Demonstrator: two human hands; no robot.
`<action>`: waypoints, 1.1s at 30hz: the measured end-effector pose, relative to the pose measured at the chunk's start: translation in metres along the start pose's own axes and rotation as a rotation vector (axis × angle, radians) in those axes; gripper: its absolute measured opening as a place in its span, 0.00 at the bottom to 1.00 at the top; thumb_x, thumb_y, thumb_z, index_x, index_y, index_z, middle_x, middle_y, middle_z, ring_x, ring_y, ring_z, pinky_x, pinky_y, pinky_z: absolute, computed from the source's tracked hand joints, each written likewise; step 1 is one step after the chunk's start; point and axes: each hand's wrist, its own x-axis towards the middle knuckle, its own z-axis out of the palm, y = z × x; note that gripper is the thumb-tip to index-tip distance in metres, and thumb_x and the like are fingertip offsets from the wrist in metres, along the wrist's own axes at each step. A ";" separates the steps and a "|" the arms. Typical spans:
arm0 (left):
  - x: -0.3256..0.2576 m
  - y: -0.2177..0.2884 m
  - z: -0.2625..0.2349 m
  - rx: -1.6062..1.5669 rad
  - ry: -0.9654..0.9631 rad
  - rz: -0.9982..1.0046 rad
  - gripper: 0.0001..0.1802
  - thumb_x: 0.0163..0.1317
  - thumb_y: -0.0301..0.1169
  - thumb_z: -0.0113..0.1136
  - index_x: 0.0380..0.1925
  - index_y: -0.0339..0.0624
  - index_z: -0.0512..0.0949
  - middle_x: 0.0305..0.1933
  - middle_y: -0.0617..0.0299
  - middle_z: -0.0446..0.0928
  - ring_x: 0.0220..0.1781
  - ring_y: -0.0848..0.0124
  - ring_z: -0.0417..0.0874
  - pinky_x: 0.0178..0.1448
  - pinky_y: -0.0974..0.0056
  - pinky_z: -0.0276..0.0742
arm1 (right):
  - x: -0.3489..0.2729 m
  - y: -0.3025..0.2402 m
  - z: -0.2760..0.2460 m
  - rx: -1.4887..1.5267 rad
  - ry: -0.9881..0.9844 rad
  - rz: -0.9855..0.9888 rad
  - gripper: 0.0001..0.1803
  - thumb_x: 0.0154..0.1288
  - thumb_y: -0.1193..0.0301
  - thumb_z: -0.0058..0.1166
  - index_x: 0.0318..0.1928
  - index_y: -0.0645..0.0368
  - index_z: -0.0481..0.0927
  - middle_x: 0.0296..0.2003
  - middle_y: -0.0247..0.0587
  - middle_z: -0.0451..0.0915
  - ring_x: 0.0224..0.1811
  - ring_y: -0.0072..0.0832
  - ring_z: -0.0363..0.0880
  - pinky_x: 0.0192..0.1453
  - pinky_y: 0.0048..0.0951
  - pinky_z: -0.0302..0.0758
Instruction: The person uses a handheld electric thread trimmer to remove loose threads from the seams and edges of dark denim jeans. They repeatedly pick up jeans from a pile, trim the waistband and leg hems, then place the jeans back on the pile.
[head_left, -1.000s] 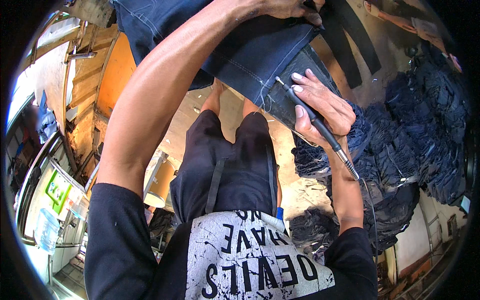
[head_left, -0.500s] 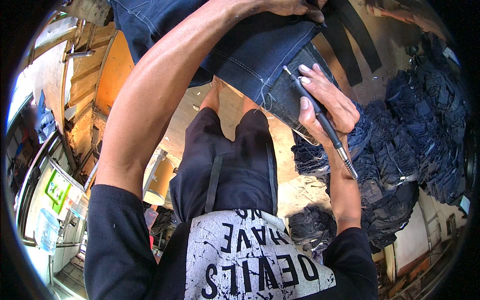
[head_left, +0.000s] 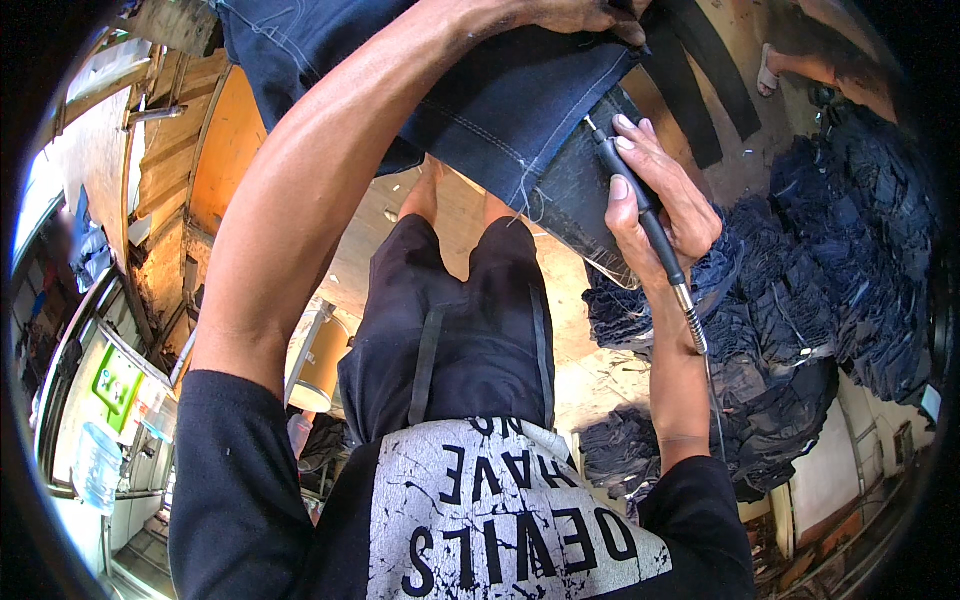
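Observation:
Dark blue denim [head_left: 490, 110] with pale stitching lies across the top, its hem over a dark flat panel [head_left: 580, 215]. Loose threads hang from the hem corner. At the top edge, my left hand [head_left: 600, 16] grips the denim near the hem's far end; part of this hand is cut off. My right hand [head_left: 675, 195] holds a black pen-shaped rotary tool [head_left: 655, 235] between thumb and fingers. The tool's thin metal tip points at the hem edge. A metal spring collar is at its rear, with a thin cable trailing past my wrist.
Heaps of dark denim pieces [head_left: 790, 270] fill the right side. Dark cloth strips [head_left: 700, 90] lie on the floor beyond my right hand. Another person's sandalled foot [head_left: 768, 75] is at upper right. Left are a clear water bottle [head_left: 97, 465] and a green tray [head_left: 118, 385].
My right hand and the tool have shifted slightly right, bringing the tip to the hem edge. Another person's foot has come into view at upper right. My left hand has barely moved.

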 end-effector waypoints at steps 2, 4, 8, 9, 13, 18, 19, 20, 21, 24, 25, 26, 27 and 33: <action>0.000 0.000 0.001 0.006 0.022 0.014 0.11 0.58 0.35 0.78 0.36 0.42 0.91 0.33 0.43 0.88 0.38 0.43 0.91 0.43 0.46 0.86 | -0.001 -0.003 -0.001 -0.004 0.014 0.020 0.15 0.59 0.80 0.64 0.47 0.71 0.90 0.45 0.58 0.93 0.56 0.48 0.94 0.71 0.55 0.84; 0.000 -0.002 0.001 -0.001 0.012 0.035 0.10 0.58 0.35 0.78 0.36 0.42 0.91 0.33 0.43 0.88 0.38 0.43 0.91 0.43 0.46 0.86 | 0.000 -0.004 -0.002 0.019 0.038 0.063 0.15 0.60 0.80 0.64 0.47 0.71 0.90 0.45 0.58 0.93 0.56 0.48 0.94 0.71 0.54 0.84; 0.000 -0.005 0.001 0.029 -0.001 0.037 0.08 0.58 0.33 0.76 0.35 0.42 0.90 0.33 0.43 0.88 0.38 0.43 0.91 0.44 0.46 0.86 | 0.002 -0.003 0.000 -0.016 0.017 0.050 0.15 0.60 0.80 0.64 0.47 0.70 0.90 0.45 0.56 0.93 0.56 0.47 0.94 0.72 0.55 0.84; -0.001 -0.005 0.001 0.023 0.011 0.047 0.08 0.58 0.33 0.76 0.35 0.42 0.90 0.33 0.43 0.88 0.38 0.43 0.91 0.44 0.46 0.86 | 0.002 -0.003 -0.001 -0.040 -0.004 0.044 0.15 0.60 0.80 0.64 0.47 0.70 0.90 0.45 0.56 0.93 0.56 0.47 0.94 0.72 0.55 0.84; -0.002 -0.005 0.003 0.011 0.035 0.057 0.08 0.57 0.32 0.75 0.35 0.42 0.91 0.33 0.43 0.88 0.38 0.43 0.91 0.44 0.46 0.86 | 0.001 -0.002 0.001 0.010 -0.013 0.020 0.15 0.59 0.80 0.64 0.47 0.68 0.91 0.44 0.55 0.93 0.56 0.46 0.94 0.73 0.56 0.83; -0.001 -0.006 0.002 0.033 0.028 0.065 0.08 0.57 0.32 0.76 0.34 0.41 0.91 0.33 0.43 0.88 0.38 0.44 0.91 0.44 0.46 0.86 | 0.000 0.001 0.001 0.024 -0.039 -0.012 0.15 0.58 0.79 0.65 0.47 0.67 0.91 0.43 0.54 0.93 0.57 0.47 0.94 0.73 0.56 0.83; -0.001 -0.007 0.002 0.037 0.029 0.061 0.08 0.57 0.32 0.76 0.34 0.41 0.91 0.33 0.43 0.88 0.39 0.44 0.91 0.44 0.46 0.86 | 0.000 0.001 0.001 0.042 -0.047 -0.025 0.15 0.58 0.79 0.65 0.47 0.67 0.91 0.43 0.54 0.93 0.57 0.47 0.94 0.73 0.56 0.83; -0.002 -0.007 0.001 0.041 0.029 0.056 0.08 0.57 0.33 0.76 0.34 0.41 0.91 0.33 0.43 0.88 0.39 0.44 0.91 0.44 0.46 0.86 | 0.000 0.002 0.002 0.060 -0.054 -0.039 0.15 0.58 0.79 0.65 0.47 0.67 0.91 0.43 0.54 0.93 0.57 0.47 0.94 0.73 0.57 0.83; -0.002 -0.008 0.001 0.045 0.023 0.051 0.09 0.57 0.33 0.76 0.34 0.41 0.91 0.33 0.43 0.88 0.39 0.44 0.91 0.45 0.46 0.86 | 0.000 0.003 0.002 0.081 -0.054 -0.058 0.15 0.58 0.79 0.65 0.47 0.67 0.91 0.43 0.54 0.93 0.57 0.47 0.94 0.73 0.57 0.83; -0.001 -0.005 0.002 0.044 0.016 0.043 0.09 0.56 0.32 0.76 0.35 0.41 0.91 0.34 0.42 0.88 0.39 0.43 0.91 0.45 0.46 0.86 | -0.001 0.002 0.002 0.058 -0.076 -0.054 0.15 0.58 0.79 0.64 0.46 0.67 0.91 0.43 0.53 0.93 0.56 0.47 0.94 0.72 0.56 0.83; -0.001 -0.002 0.002 0.031 0.020 0.042 0.09 0.56 0.32 0.76 0.35 0.41 0.91 0.34 0.42 0.88 0.39 0.43 0.91 0.45 0.46 0.86 | -0.002 0.001 0.000 0.057 -0.085 -0.049 0.14 0.58 0.79 0.64 0.46 0.67 0.92 0.42 0.53 0.93 0.56 0.48 0.94 0.72 0.56 0.83; 0.001 0.001 0.002 0.017 0.024 0.041 0.09 0.56 0.32 0.76 0.36 0.41 0.91 0.34 0.41 0.88 0.40 0.43 0.91 0.46 0.46 0.87 | -0.003 0.000 -0.003 0.057 -0.092 -0.047 0.14 0.58 0.79 0.64 0.46 0.67 0.92 0.42 0.53 0.93 0.56 0.48 0.94 0.72 0.56 0.83; 0.001 0.008 0.002 0.008 0.011 0.025 0.09 0.56 0.32 0.76 0.36 0.41 0.91 0.34 0.41 0.88 0.40 0.43 0.91 0.46 0.46 0.87 | -0.005 -0.005 -0.009 0.039 -0.134 -0.022 0.14 0.58 0.79 0.64 0.45 0.67 0.92 0.42 0.53 0.93 0.56 0.48 0.94 0.72 0.56 0.83; 0.005 0.022 0.005 0.011 0.003 0.022 0.09 0.57 0.32 0.75 0.37 0.41 0.92 0.34 0.41 0.88 0.40 0.43 0.92 0.47 0.46 0.87 | -0.012 -0.003 -0.024 0.069 -0.158 -0.043 0.13 0.57 0.79 0.64 0.43 0.67 0.93 0.40 0.51 0.93 0.55 0.48 0.94 0.71 0.57 0.84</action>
